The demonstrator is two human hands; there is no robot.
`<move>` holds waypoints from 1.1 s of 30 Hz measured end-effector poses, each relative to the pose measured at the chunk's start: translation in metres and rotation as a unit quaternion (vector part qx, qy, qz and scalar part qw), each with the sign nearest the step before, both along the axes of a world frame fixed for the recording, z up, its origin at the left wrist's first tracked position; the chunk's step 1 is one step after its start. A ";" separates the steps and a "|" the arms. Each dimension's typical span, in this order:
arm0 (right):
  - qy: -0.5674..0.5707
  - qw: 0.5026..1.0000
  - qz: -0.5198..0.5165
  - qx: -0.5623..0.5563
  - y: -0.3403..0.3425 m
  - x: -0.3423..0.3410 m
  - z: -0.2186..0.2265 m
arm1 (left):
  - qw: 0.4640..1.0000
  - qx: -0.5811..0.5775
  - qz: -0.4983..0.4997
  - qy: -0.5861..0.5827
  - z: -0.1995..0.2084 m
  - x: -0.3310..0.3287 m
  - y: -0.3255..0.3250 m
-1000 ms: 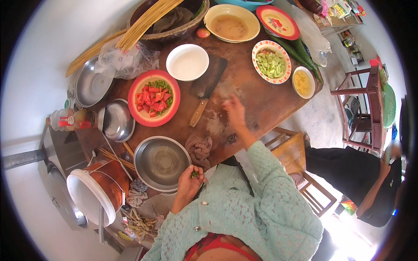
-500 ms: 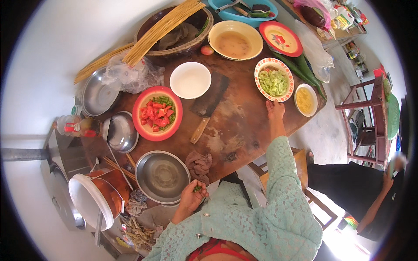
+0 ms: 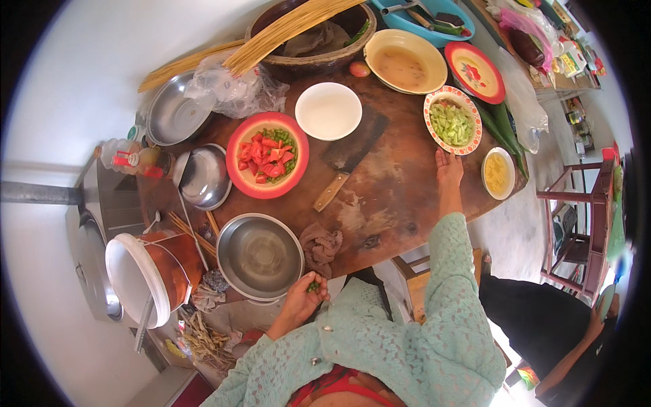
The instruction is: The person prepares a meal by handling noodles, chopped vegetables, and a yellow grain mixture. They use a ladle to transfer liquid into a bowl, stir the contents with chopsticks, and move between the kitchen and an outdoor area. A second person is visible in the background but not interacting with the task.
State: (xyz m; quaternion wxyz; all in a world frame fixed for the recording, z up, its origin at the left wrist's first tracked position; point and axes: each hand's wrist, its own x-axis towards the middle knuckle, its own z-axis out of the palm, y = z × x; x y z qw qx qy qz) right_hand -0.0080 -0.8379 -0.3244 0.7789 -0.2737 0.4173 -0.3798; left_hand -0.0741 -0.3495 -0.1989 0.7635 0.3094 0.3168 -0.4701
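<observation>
My right hand [image 3: 449, 171] reaches across the table, its fingers on the near rim of a white bowl with a red-patterned edge [image 3: 478, 144], which holds chopped pale-green vegetable [image 3: 451, 122]. Close to my body, my left hand [image 3: 296, 302] is closed around small dark-green pieces [image 3: 312, 287], too small to name. It is beside a steel basin [image 3: 261, 254] and a crumpled brown cloth [image 3: 321, 245]. Right of the patterned bowl stands a small white bowl [image 3: 498, 173] of something yellow. A red-rimmed plate [image 3: 241, 183] carries cut tomato and green pieces.
A cleaver [image 3: 354, 150] lies mid-table by a white bowl [image 3: 328, 111]. An enamel basin [image 3: 405, 60] of cloudy liquid and a large dark crock [image 3: 319, 62] stand behind. A bucket [image 3: 178, 264] sits left; a person in black [image 3: 536, 308] is at the right.
The whole view has swung, so the tabletop things appear farther right. Both hands keep their holds. At the right, the other person's hand with a green thing sits lower.
</observation>
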 end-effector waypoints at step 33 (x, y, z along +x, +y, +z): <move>0.444 0.644 0.386 -0.489 0.278 0.006 0.052 | 0.998 -0.035 0.000 -0.054 0.006 0.007 0.027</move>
